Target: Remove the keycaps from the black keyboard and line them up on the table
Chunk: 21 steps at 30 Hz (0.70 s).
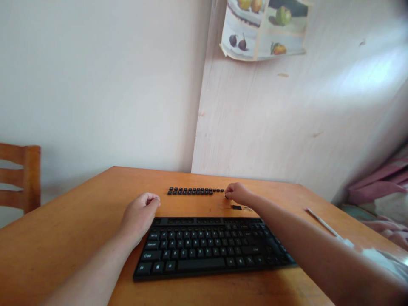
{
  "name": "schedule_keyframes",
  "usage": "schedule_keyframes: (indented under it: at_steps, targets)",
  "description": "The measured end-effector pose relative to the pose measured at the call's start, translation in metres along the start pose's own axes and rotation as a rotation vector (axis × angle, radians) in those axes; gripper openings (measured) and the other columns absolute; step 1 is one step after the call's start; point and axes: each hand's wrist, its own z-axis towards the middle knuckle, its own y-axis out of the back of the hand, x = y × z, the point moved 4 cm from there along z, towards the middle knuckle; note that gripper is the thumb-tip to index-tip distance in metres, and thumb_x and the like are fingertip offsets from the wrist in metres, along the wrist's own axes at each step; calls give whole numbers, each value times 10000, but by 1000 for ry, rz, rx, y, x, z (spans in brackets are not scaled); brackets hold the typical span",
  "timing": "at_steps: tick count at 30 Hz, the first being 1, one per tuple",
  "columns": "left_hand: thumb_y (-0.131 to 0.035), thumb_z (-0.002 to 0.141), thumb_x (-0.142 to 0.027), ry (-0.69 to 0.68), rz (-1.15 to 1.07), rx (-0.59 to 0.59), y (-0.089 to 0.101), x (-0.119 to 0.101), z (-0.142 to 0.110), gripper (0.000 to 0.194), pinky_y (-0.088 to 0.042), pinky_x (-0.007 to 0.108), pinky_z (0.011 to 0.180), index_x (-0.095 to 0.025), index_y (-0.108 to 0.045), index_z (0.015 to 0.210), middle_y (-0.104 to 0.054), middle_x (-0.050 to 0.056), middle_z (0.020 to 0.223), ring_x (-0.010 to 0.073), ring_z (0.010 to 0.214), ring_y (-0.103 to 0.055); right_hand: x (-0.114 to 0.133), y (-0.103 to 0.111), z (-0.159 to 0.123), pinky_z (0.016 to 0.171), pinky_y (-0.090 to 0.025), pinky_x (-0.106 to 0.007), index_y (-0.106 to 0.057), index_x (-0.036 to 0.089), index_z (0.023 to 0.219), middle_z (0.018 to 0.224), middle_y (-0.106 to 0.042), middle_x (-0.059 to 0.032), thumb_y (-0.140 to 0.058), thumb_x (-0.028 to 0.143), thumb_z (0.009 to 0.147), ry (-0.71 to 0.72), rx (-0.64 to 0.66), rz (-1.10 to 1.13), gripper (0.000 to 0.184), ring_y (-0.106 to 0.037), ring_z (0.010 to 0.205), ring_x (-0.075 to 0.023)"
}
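A black keyboard (pixel 200 264) lies on the table before me, its top row showing slots without keycaps. Behind it, loose black keycaps (pixel 191 192) stand in two rows. My right hand (pixel 238 192) reaches over the keyboard's right side to the right end of these rows. Its fingers pinch a small black keycap (pixel 226 196) at the tabletop. Near the keyboard's upper left corner rests my left hand (pixel 142 213), fingers curled closed; whatever they hold, if anything, is hidden. A small flat black piece (pixel 236 208) lies just below my right hand.
The wooden table (pixel 79 221) meets the wall at the back. A thin white stick (pixel 323 222) and some crumpled white material (pixel 376 256) are at the right. A wooden chair (pixel 32 178) stands at the left. A fruit picture (pixel 264 29) hangs above.
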Motion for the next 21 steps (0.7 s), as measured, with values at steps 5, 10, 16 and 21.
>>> schedule_keyframes:
  at_steps: [5, 10, 16, 21]
  targets:
    - [-521, 796, -462, -16, 4, 2, -1, 1, 0, 284, -430, 280, 655, -216, -658, 832, -715, 19, 779, 216, 763, -646, -15, -6, 0, 485, -338, -205, -687, 133, 691, 596, -614, -2, -569, 138, 711, -90, 0, 146, 120, -470, 516, -93]
    - [-515, 792, -473, -13, 28, -3, -1, 0, 0, 298, -432, 278, 643, -219, -664, 835, -718, 20, 782, 218, 757, -646, -23, -10, -2, 439, -297, -195, -654, 137, 653, 517, -553, 16, -574, 162, 715, -143, -18, 224, 104, -427, 477, -84]
    - [-521, 792, -474, -4, 37, 6, -1, 3, 1, 293, -435, 283, 660, -226, -664, 854, -717, 19, 802, 220, 783, -649, -28, -9, -2, 444, -337, -184, -661, 133, 727, 546, -576, -1, -553, 168, 753, -188, -38, 240, 117, -470, 492, -91]
    - [-514, 795, -482, -8, 55, 11, -1, 3, 1, 307, -429, 287, 658, -222, -667, 855, -713, 23, 802, 220, 777, -645, -25, 0, -4, 472, -340, -191, -671, 133, 774, 602, -607, -12, -548, 160, 747, -166, -70, 145, 129, -501, 538, -100]
